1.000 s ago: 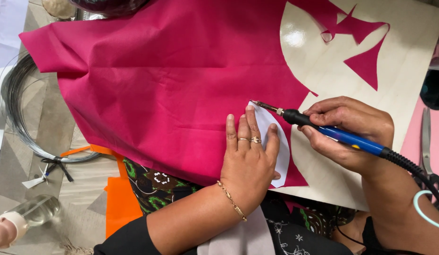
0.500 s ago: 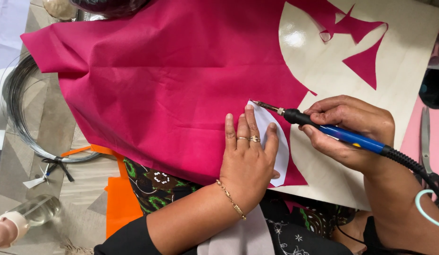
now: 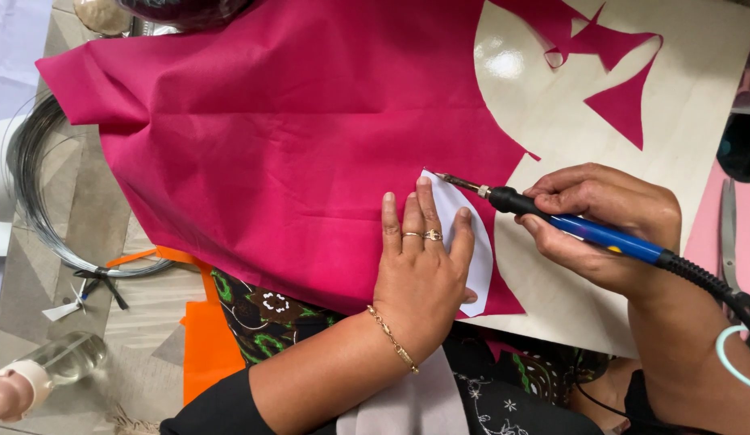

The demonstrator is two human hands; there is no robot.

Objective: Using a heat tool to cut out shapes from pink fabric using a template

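A large magenta fabric (image 3: 286,137) lies spread over a pale wooden board (image 3: 552,121). My left hand (image 3: 419,262) presses flat on a white leaf-shaped paper template (image 3: 471,242) at the fabric's edge, fingers spread. My right hand (image 3: 604,217) grips a blue and black corded hot-tip tool (image 3: 584,229) like a pen. Its metal tip touches the top point of the template on the fabric. Cut magenta scraps (image 3: 617,97) lie on the board at the upper right.
A coil of thin wire (image 3: 36,193) lies at the left. An orange fabric piece (image 3: 201,338) sits below the magenta cloth. A clear bottle (image 3: 52,362) lies at the lower left. Scissors (image 3: 728,234) rest on pink material at the right edge.
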